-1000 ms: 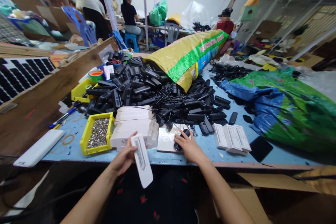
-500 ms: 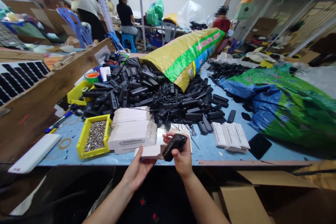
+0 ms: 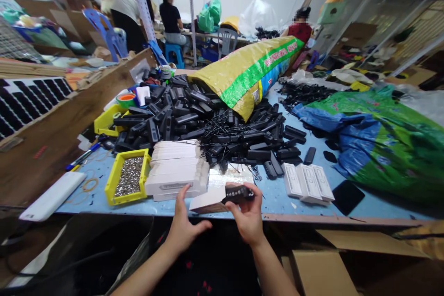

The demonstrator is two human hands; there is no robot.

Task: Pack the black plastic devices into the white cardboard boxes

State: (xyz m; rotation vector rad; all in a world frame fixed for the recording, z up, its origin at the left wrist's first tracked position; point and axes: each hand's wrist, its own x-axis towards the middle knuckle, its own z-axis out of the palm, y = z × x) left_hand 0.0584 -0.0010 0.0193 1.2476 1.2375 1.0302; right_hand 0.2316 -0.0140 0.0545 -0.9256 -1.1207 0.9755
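Note:
My right hand (image 3: 250, 215) grips a black device (image 3: 238, 193) whose left end meets the opening of a small white box (image 3: 208, 200). Fingers spread, my left hand (image 3: 187, 222) is beside the left end of that box, with a gap between thumb and forefinger and nothing in it. Behind it stands a stack of flat white boxes (image 3: 176, 171), with a yellow bin (image 3: 128, 176) of small metal parts to its left. Three white printed boxes (image 3: 307, 181) lie to the right of my hands.
A heap of black devices (image 3: 173, 115) spreads behind the stack, under a yellow-green sack (image 3: 243, 74). A green and blue bag (image 3: 381, 143) lies right. An open cardboard box (image 3: 321, 270) is below the table edge. Several people are in the background.
My left hand has let go of the white box and opened. The black device has turned from a slant to nearly level, its end now at the box's opening.

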